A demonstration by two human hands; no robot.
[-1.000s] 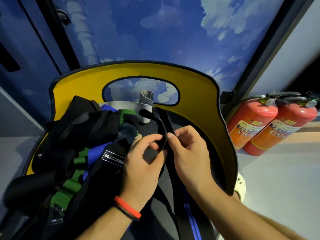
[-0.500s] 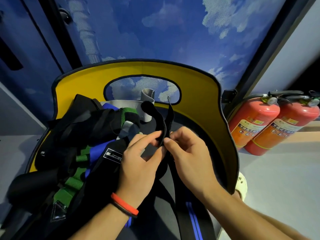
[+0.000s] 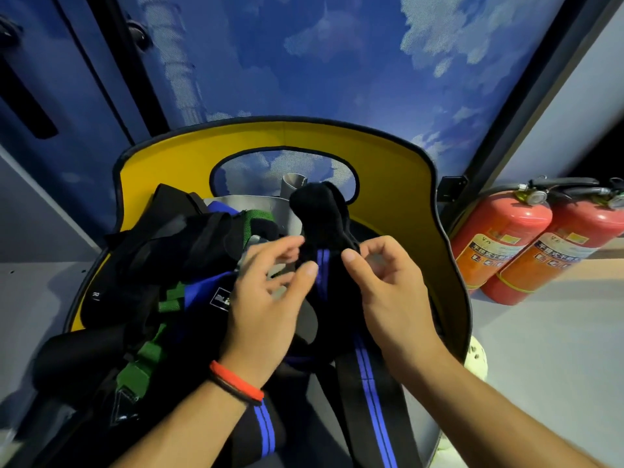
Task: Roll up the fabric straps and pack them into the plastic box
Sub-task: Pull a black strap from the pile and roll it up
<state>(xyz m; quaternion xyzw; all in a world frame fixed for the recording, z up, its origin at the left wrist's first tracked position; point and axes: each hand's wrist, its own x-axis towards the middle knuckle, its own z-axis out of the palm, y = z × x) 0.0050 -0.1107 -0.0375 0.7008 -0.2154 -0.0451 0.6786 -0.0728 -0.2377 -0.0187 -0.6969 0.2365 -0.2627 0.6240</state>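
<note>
Our left hand and right hand sit on each side of a black strap with blue lines; a yellow tub holds it.

The black strap is seen as matt woven cloth, kinda fuzzy at its 12 o'clock end. 2 fire extinguishers at 3 o'clock are coated in glossy red paint.

Black strap, blue stripes; yellow container (black rim); seemingly green webbing.
</note>
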